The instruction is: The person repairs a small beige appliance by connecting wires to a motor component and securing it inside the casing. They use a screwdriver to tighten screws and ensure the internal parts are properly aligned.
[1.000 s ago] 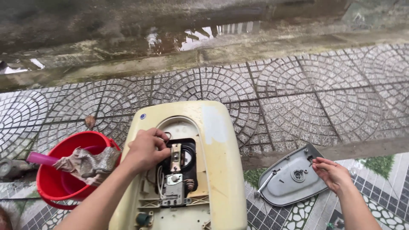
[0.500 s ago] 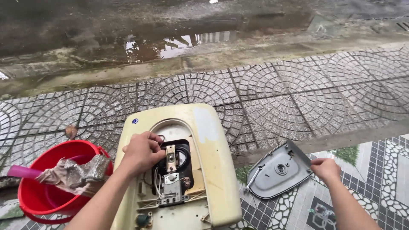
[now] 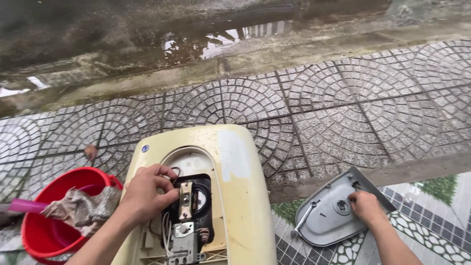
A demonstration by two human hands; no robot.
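A cream-yellow water heater body [image 3: 240, 196] lies flat on the paving with its front compartment uncovered. Inside it show a black round flange, a metal bracket [image 3: 185, 200] and thin wires. My left hand [image 3: 144, 194] rests on the left side of that opening, fingers curled on the wires and the bracket's edge. My right hand [image 3: 365, 207] presses down on a grey plastic cover [image 3: 324, 221] lying inside-up on the tiles to the right, gripping its right rim.
A red bucket [image 3: 44, 240] with a dirty rag [image 3: 86, 206] and a purple handle [image 3: 22, 206] stands at the left. Patterned grey paving runs behind, then a wet road with puddles [image 3: 206, 41]. Patterned floor tiles [image 3: 431, 230] are at lower right.
My right hand has come onto the grey cover and set it flat on the tiles. My left hand stays at the heater's opening. The view has shifted slightly.
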